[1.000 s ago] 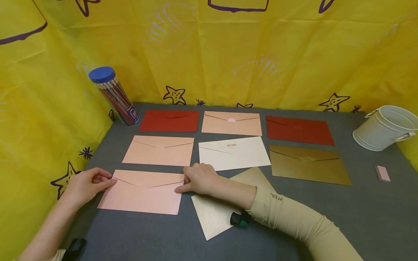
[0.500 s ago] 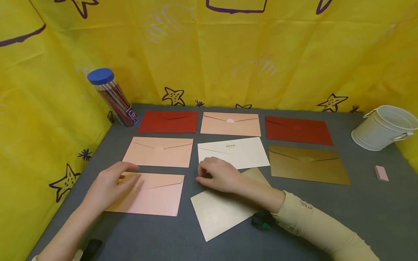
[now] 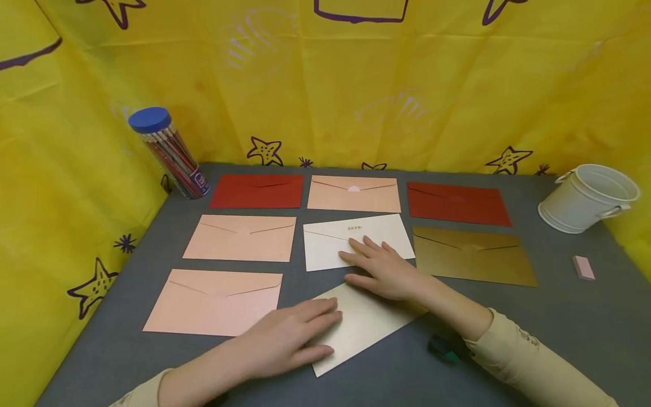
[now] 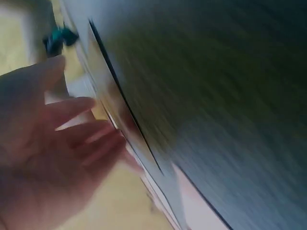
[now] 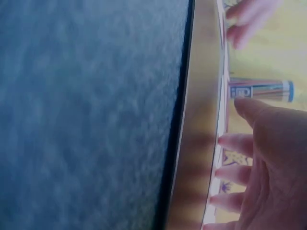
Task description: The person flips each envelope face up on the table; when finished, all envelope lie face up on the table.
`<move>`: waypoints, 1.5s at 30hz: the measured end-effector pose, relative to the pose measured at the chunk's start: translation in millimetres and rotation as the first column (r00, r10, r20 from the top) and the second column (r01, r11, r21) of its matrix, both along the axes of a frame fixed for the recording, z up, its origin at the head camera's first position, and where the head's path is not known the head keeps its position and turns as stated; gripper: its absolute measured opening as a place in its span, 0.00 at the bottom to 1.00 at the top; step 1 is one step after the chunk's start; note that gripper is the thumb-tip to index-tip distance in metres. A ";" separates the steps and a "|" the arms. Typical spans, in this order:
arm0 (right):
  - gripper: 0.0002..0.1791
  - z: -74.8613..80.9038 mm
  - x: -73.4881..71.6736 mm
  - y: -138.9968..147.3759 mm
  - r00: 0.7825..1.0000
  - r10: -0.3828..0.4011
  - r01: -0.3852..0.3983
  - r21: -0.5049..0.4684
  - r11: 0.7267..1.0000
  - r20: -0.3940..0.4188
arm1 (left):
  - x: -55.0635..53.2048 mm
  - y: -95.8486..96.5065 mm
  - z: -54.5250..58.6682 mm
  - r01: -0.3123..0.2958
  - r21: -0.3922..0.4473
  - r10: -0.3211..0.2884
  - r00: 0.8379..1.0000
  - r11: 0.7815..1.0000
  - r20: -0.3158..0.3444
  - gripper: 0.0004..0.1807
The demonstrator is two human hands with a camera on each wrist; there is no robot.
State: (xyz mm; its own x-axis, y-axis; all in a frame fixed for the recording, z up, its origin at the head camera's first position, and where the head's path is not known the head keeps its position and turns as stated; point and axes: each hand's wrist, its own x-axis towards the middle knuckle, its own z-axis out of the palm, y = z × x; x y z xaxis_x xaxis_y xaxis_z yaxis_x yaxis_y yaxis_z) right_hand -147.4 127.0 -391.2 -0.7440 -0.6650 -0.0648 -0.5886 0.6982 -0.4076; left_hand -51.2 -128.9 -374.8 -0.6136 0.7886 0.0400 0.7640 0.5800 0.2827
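Note:
In the head view a pale gold envelope (image 3: 363, 333) lies slanted at the front middle of the grey table. My left hand (image 3: 280, 342) reaches over its left end, fingers extended and slightly bent. Over the envelope's far edge my right hand (image 3: 383, 271) spreads its fingers, and the fingertips overlap the white envelope (image 3: 378, 223) behind. A pink envelope (image 3: 203, 302), flap side up, sits left of my left hand, its lower right corner hidden by that hand. The right wrist view has straight fingers (image 5: 235, 173) close above the pale gold paper (image 5: 199, 96). Neither hand grips anything.
Behind are two red envelopes (image 3: 256, 191), two peach envelopes (image 3: 241, 240) and a darker gold one (image 3: 475, 257). A blue-capped tube of pencils (image 3: 175, 158) leans at back left. A white pail (image 3: 580, 203) and a pink eraser (image 3: 583, 268) are at right. Yellow cloth (image 3: 330, 85) encloses the table.
Both hands have left the front pink envelope, which stays flat in place. They have moved right to the pale gold envelope, and the right hand's fingers have spread.

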 end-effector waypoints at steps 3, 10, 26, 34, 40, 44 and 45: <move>0.33 1.1 1.5 -2.2 1.000 -0.001 0.001 0.026 1.000 0.014 | 8.1 10.1 -3.2 0.079 -0.150 -0.082 0.996 0.985 -0.017 0.33; 0.35 3.1 3.6 -7.7 1.000 -0.020 0.020 0.078 0.997 -0.008 | 6.5 8.1 -7.9 0.136 -0.211 -0.157 0.984 0.968 -0.087 0.35; 0.44 3.7 14.6 21.7 0.978 0.200 -0.197 -0.049 0.979 0.058 | -1.6 4.9 -5.0 0.181 -0.171 -0.176 0.983 0.968 0.045 0.38; 0.53 -2.5 29.6 63.6 0.943 0.331 -0.330 -0.021 0.944 0.030 | 1.0 1.8 -5.5 0.092 -0.177 -0.080 0.994 0.980 0.074 0.45; 0.51 -3.7 34.8 76.3 0.940 0.341 -0.340 0.024 0.940 -0.027 | 1.7 -2.1 -6.1 0.034 -0.206 -0.019 0.997 0.978 0.071 0.47; 0.47 -3.1 38.8 76.3 0.912 0.392 -0.386 0.067 0.920 -0.125 | 1.3 -1.8 -5.5 0.030 -0.225 -0.013 0.997 0.974 0.074 0.47; 0.46 -3.0 39.8 75.8 0.899 0.409 -0.400 0.087 0.912 -0.155 | 1.3 -1.6 -5.2 0.029 -0.231 -0.013 0.997 0.972 0.073 0.47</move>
